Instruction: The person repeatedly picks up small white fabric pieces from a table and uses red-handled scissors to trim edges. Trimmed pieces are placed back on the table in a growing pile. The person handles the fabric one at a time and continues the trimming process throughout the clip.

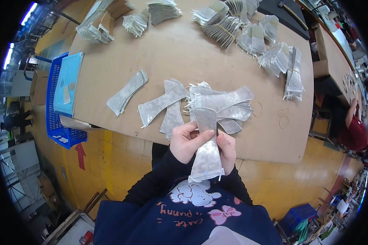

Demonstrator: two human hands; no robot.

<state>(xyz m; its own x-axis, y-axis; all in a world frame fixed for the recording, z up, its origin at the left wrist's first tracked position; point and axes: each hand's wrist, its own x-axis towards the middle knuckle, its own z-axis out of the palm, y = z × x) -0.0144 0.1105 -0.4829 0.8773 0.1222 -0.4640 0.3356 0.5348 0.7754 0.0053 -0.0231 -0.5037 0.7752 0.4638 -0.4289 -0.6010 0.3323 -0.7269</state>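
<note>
A silver-grey fabric piece [207, 157], narrow in the middle and flared at its ends, is held up at the table's near edge. My left hand [185, 143] pinches its middle, thumb on top and fingers behind. At its right edge my right hand [227, 150] is closed. A small dark sliver shows by the right thumb, too little to name, and the fingers behind are hidden. Just beyond lies a loose pile of similar fabric pieces [235, 102] with white thread ends. Left of the pile are crossed pieces [161, 105] and a separate piece [127, 93].
Banded bundles of fabric pieces [221, 30] line the far side of the brown table [110, 61]. Rubber bands [283, 118] lie at the right. A blue basket [53, 118] with a light-blue folder [69, 83] adjoins the left edge. A hammer [292, 14] lies far right. Another person [353, 132] works at right.
</note>
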